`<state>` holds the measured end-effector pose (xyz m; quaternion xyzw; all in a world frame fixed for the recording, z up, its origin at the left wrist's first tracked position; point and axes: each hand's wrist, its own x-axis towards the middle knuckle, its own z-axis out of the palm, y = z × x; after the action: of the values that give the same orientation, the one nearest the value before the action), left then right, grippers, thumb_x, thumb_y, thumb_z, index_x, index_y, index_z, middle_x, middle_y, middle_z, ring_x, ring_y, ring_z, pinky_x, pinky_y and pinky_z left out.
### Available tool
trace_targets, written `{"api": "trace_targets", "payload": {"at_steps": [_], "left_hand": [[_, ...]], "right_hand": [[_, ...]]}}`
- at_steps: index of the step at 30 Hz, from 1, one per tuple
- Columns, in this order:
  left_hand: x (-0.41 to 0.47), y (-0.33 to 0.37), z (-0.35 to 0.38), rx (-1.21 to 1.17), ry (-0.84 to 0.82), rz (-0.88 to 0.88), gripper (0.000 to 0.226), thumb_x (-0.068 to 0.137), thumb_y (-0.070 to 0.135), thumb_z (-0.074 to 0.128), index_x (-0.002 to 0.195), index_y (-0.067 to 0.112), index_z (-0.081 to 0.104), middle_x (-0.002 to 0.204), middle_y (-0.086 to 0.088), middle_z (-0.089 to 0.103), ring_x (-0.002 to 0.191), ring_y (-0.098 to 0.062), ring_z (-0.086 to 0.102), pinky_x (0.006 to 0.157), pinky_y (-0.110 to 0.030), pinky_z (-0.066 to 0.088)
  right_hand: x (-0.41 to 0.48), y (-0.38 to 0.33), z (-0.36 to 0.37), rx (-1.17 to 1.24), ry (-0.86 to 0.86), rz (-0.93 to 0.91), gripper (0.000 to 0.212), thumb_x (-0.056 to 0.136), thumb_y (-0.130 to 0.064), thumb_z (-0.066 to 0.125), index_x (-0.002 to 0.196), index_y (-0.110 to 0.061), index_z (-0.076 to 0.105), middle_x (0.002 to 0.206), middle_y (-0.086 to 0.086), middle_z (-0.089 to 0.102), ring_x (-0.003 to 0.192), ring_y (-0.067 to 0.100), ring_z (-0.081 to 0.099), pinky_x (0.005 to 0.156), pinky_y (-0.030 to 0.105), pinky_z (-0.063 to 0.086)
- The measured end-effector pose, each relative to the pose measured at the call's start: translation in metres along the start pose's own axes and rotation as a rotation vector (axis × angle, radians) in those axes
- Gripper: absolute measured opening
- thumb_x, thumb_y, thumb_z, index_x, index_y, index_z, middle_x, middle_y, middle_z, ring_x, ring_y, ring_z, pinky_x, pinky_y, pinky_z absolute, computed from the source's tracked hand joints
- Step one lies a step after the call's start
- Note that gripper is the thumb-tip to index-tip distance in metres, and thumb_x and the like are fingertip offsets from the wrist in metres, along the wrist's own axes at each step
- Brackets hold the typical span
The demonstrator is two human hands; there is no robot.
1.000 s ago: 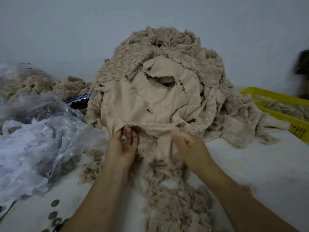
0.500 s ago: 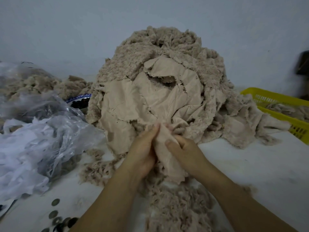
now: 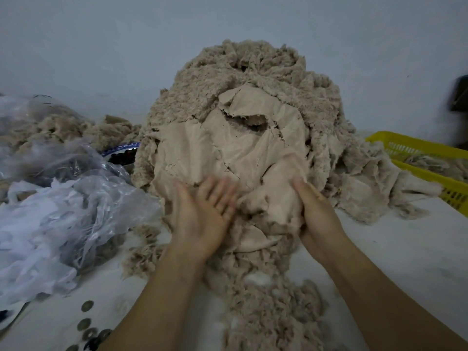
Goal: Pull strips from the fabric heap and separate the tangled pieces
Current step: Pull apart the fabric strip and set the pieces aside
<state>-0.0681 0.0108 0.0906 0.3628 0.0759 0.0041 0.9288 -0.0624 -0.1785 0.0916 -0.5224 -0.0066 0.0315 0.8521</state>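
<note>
Left hand (image 3: pixel 205 214): palm turned up, fingers straight and slightly spread, holding nothing; blurred, fingertips at the foot of the heap, lower centre of frame.
Right hand (image 3: pixel 315 214): grips the edge of a smooth beige piece, thumb on top, fingers hidden behind the cloth.
Beige piece (image 3: pixel 274 198): between the 2 hands, upper end lying against the heap.
Fabric heap (image 3: pixel 240 115): tall fleecy mound, centre of frame, by the wall.
Loose fluff (image 3: pixel 266 315): bottom centre, between the forearms.
Plastic bags (image 3: pixel 63 214): left side.
Yellow basket (image 3: pixel 415 150): right edge.
Coins (image 3: pixel 84 324): lower left, on the white table (image 3: pixel 405 254).
</note>
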Motion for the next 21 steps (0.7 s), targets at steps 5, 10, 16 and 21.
{"api": "trace_targets", "payload": {"at_steps": [5,10,16,21], "left_hand": [[-0.021,-0.040,0.027,0.631,-0.211,-0.059,0.080,0.071,0.086,0.044,0.125,0.031,0.065,0.114,0.005,0.074,0.105,-0.009,0.070,0.084,-0.029,0.059],[-0.021,-0.037,0.021,0.549,-0.209,-0.084,0.052,0.091,0.059,0.056,0.120,0.020,0.073,0.120,-0.007,0.073,0.115,-0.021,0.068,0.098,-0.038,0.054],[-0.015,-0.036,0.018,0.341,-0.076,-0.056,0.032,0.081,0.024,0.072,0.101,-0.001,0.069,0.092,-0.017,0.065,0.086,-0.028,0.057,0.083,-0.035,0.048],[-0.005,-0.028,0.016,0.068,0.050,0.034,0.020,0.100,0.009,0.052,0.080,0.011,0.055,0.064,0.001,0.051,0.051,-0.004,0.045,0.047,-0.013,0.041]], "right_hand": [[-0.002,0.007,0.005,0.056,-0.076,-0.069,0.036,0.087,-0.041,0.063,0.110,-0.014,0.073,0.111,0.012,0.075,0.105,0.023,0.071,0.079,0.026,0.058],[-0.004,0.007,0.005,0.056,-0.120,-0.073,0.032,0.086,-0.036,0.065,0.111,-0.019,0.072,0.113,0.008,0.074,0.107,0.021,0.071,0.079,0.026,0.058],[-0.003,0.010,0.007,-0.017,-0.107,-0.087,0.035,0.083,-0.041,0.065,0.112,-0.022,0.071,0.113,0.005,0.075,0.107,0.020,0.071,0.085,0.031,0.059],[0.000,0.009,0.004,-0.003,-0.012,-0.105,0.042,0.080,-0.048,0.063,0.114,-0.024,0.069,0.110,0.001,0.076,0.102,0.017,0.072,0.075,0.027,0.060]]}}
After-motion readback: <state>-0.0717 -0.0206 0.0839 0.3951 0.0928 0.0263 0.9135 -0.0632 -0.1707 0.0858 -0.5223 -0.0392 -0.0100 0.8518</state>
